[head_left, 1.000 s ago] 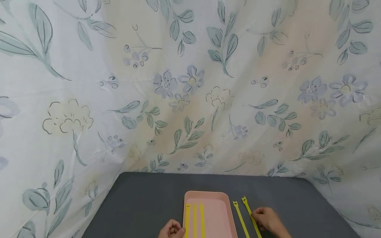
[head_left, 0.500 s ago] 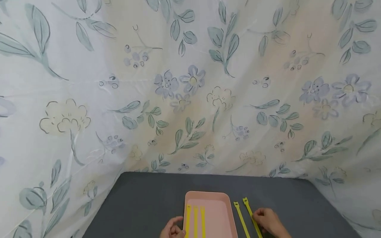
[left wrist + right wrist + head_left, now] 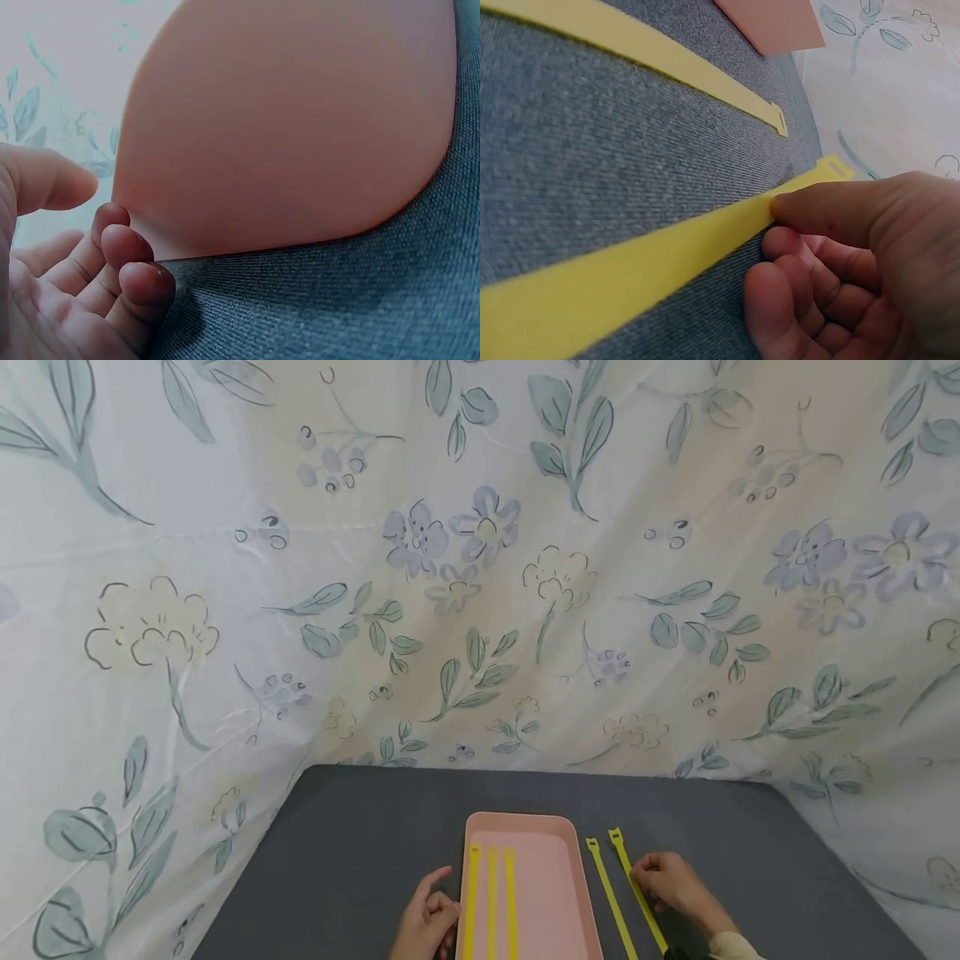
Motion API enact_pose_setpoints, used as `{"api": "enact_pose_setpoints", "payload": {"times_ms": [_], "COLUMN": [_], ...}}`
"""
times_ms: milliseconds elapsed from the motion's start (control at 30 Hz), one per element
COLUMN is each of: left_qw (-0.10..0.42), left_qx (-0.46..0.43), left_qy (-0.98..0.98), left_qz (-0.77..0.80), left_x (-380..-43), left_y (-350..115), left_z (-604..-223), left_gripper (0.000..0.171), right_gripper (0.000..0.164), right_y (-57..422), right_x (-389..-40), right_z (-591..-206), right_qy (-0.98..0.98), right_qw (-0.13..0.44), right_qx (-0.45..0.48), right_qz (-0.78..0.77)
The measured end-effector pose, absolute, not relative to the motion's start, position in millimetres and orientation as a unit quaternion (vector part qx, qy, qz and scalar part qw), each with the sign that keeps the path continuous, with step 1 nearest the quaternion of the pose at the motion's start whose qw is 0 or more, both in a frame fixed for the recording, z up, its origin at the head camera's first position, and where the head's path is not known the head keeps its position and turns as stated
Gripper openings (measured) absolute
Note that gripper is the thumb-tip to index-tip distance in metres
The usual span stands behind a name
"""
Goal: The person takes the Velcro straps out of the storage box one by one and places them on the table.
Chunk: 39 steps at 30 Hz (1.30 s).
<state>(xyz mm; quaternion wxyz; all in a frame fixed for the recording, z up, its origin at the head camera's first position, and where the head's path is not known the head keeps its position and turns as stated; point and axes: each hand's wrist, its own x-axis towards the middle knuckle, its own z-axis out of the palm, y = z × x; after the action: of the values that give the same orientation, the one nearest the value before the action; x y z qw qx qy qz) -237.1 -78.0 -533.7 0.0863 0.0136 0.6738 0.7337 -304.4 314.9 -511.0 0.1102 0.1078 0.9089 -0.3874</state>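
Observation:
Beside the left wall of a pink tray (image 3: 555, 893), my left hand (image 3: 426, 920) has its index finger extended. In the left wrist view its other fingertips (image 3: 126, 244) touch the tray's outer wall, thumb apart. My right hand (image 3: 673, 887) pinches the outer of two yellow cable ties (image 3: 633, 881) right of the tray; its slotted head (image 3: 835, 166) sticks out past the fingers in the right wrist view. The second loose cable tie (image 3: 609, 893) lies between that one and the tray. Three more yellow cable ties (image 3: 492, 902) lie side by side along the tray's left half.
The dark grey table (image 3: 360, 835) has a fabric-like ribbed surface. Behind it and at both sides hangs a floral cloth (image 3: 480, 610), close to the table's far edge.
My left index finger has straightened from a curled pose, and that hand has shifted a little up the tray's side. My right hand stays at the outer tie. The head view has tilted slightly down.

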Motion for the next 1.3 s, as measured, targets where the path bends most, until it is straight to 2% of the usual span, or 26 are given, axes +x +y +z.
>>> {"api": "enact_pose_setpoints", "payload": {"times_ms": [867,1300], "left_qw": [0.098,0.105], "left_qx": [0.030,0.022], "left_qy": [0.655,0.686], "left_qz": [0.748,0.719], "left_x": [-239,-238], "left_y": [-77,-75], "left_z": [-533,-533], "left_gripper": [0.062,0.054], "right_gripper": [0.013,0.019], "right_y": [312,308], "right_x": [-304,-309], "right_z": [-509,-500], "right_qy": [0.919,0.886], "right_qw": [0.086,0.066], "right_qx": [0.113,0.121], "right_qz": [-0.369,-0.444]}}
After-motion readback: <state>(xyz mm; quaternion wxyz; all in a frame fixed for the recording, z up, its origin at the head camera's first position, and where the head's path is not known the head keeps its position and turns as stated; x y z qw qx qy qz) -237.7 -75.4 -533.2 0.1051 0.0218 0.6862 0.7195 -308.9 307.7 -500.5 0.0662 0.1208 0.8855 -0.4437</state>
